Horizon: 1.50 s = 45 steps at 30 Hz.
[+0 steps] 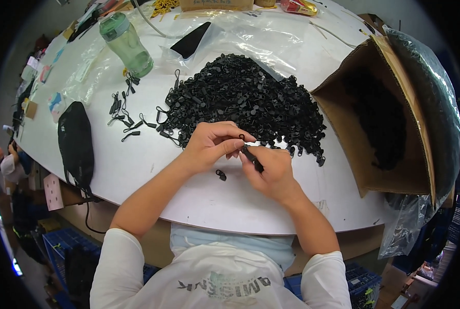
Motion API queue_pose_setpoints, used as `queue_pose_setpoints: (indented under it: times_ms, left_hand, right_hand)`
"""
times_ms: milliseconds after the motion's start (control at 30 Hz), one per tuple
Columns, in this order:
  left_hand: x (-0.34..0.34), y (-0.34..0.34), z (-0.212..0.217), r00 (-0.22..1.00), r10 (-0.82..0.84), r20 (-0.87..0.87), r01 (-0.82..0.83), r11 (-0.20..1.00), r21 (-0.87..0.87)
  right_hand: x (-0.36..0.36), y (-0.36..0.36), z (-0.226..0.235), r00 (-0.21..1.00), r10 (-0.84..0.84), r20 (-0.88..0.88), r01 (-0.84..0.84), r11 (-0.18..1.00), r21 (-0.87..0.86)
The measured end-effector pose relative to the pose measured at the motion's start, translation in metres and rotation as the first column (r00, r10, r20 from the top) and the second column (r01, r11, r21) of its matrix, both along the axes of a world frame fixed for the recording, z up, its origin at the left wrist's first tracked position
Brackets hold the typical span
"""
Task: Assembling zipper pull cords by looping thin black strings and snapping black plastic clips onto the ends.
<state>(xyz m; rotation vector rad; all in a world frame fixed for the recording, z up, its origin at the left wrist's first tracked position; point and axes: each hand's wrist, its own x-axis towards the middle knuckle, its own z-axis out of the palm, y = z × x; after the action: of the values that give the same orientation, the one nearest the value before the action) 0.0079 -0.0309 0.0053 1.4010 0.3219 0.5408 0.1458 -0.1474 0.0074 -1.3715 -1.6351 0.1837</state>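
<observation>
A: What sits at the left of the white surface (152, 154)?

B: A black pouch (76, 140) lies near the left edge, and a green translucent bottle (126, 44) stands farther back. Small coloured cards (54, 100) lie along the far left rim.

A: And the middle?

B: A big heap of black zipper pulls (245, 100), with finished corded pulls (127, 110) scattered just to its left. A black phone (190, 39) lies behind the heap under clear plastic.

A: The hands?

B: The left hand (209, 144) curls in from the left, its grip narrow, pinching a small black loop (241, 137). The right hand (271, 167) meets it, its grip closed on a black pull (251, 157). Both hover just in front of the heap. One loose pull (220, 175) lies beside the left wrist.

A: The right side?

B: An open cardboard box (395, 175), lined with a clear bag, holds more black parts. Bare surface runs from the hands to the near edge.
</observation>
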Motion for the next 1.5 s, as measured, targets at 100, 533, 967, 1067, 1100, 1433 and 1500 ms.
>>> queue_pose_setpoints:
  times_ms: [100,533,967,1067,1100,1433,1500]
  left_hand:
    - [-0.005,0.007,-0.003,0.998,-0.041,0.042,0.042,0.999,-0.012]
    - [-0.006,0.013,-0.004,0.985,-0.171,0.006,0.17,0.982,0.083]
    - [-0.004,0.006,-0.004,0.998,0.056,-0.009,-0.02,0.488,0.873]
    - [-0.005,0.001,-0.008,0.997,0.081,-0.019,-0.018,0.441,0.897]
    - [-0.005,0.001,-0.008,0.995,0.095,-0.022,-0.021,0.429,0.903]
    - [0.001,-0.006,0.0,0.995,0.089,-0.039,-0.013,0.521,0.853]
    - [0.001,-0.009,0.001,0.989,0.132,-0.066,-0.014,0.529,0.849]
  right_hand:
    - [0.0,-0.001,-0.001,0.999,0.011,-0.031,-0.012,1.0,-0.013]
    - [0.003,-0.004,0.0,0.991,0.045,0.129,-0.052,0.997,0.057]
    - [0.0,-0.007,-0.001,0.974,-0.061,0.218,0.078,0.994,-0.073]
    - [0.002,-0.009,0.001,0.964,-0.043,0.262,0.101,0.972,-0.213]
    - [0.002,-0.009,0.003,0.964,-0.043,0.264,0.101,0.972,-0.213]
    - [0.011,-0.004,-0.002,0.968,-0.055,0.244,0.13,0.944,-0.303]
    - [0.009,-0.005,-0.003,0.967,-0.068,0.244,0.145,0.938,-0.316]
